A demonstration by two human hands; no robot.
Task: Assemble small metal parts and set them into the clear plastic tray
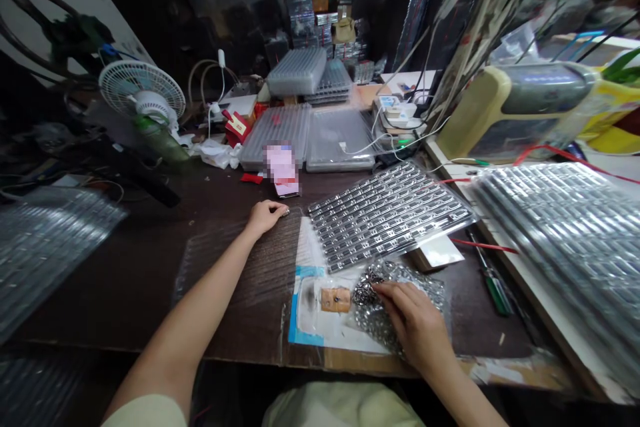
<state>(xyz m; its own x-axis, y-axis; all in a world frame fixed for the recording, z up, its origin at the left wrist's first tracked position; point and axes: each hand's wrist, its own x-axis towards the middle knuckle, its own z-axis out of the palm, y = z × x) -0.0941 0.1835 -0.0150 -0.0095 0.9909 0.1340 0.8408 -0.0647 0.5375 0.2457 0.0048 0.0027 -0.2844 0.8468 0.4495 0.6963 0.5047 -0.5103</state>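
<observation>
**Operator:** Report the state of my hands.

**Inspector:** Your right hand (413,327) lies on the silver bubble wrap (375,327), toward the near edge of the counter (125,267). Its fingers (385,293) are extended and pressed onto the wrap. You cannot tell from this view whether they grip it.

**Operator:** And the left?

**Inspector:** Your left hand (265,217) rests on the clear plastic film (235,273). Its fingers (280,210) are loosely curled, with no held item visible.

**Operator:** What lies between and around them?

**Inspector:** The bubble wrap overlaps a white-and-blue paper sheet (305,307), which carries a small tan piece (335,300). Beyond the wrap, a clear blister tray (390,217) of small metal parts lies tilted across the sheet's far edge.

**Operator:** Anything else within reach?

**Inspector:** A green-handled screwdriver (495,293) lies right of the tray. Stacked clear trays (297,70) stand farther back, and a white desk fan (143,90) stands at the far left.
</observation>
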